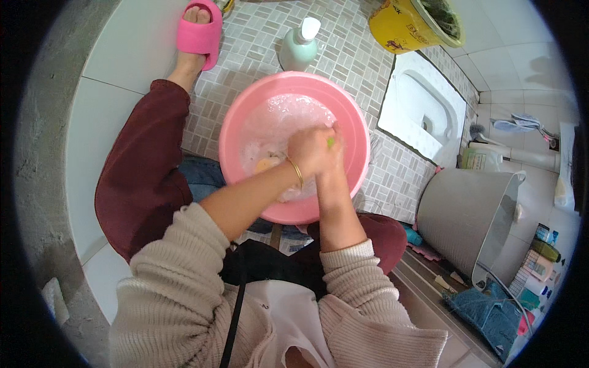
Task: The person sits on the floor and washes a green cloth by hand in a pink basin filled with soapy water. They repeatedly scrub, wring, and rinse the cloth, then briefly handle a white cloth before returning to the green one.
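Above the pink plastic basin (230, 119), my left hand (306, 149) and my right hand (338, 149) are pressed together. A gold-coloured bangle (297, 172) circles my left wrist. Between the two hands shows a bit of a small green thing (331, 141); the rest of it is hidden and the fingers are blurred. Foamy water (271, 119) fills the basin's bottom. An orange-yellow patch of a thing (265, 164), too unclear to name, shows in the water left of my hands.
A pale green pump bottle (298, 50) stands behind the basin on the mosaic tile floor (257, 37). Right of it are a yellow bucket (398, 27), a white squat toilet (425, 108) and a grey tub (460, 216). A pink slipper (200, 34) is on my left foot. Denim (490, 308) lies lower right.
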Available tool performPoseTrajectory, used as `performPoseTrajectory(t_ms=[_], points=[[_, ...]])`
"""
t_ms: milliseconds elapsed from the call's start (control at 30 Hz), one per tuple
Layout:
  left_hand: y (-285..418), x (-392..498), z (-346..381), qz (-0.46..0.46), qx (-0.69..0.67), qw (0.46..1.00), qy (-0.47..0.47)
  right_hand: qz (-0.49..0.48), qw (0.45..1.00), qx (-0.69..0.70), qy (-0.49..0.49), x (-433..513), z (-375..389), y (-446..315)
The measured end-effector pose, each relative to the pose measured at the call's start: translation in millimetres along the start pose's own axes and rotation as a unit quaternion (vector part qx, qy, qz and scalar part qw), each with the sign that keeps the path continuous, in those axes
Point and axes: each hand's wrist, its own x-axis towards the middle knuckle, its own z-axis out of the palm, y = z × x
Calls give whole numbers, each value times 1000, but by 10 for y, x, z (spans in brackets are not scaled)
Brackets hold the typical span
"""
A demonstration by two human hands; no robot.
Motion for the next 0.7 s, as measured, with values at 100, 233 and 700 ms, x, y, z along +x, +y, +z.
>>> performPoseTrajectory(t_ms=[100,233,700], points=[[-319,186,-136,-80,73,994,29,-55,978,-69,190,-81,147,-14],[-759,276,-192,-214,-10,977,-22,-150,947,-135,249,-112,293,-168],[-1029,179,-40,-301,-379,871,-90,-60,922,-325,199,-66,-179,-192]])
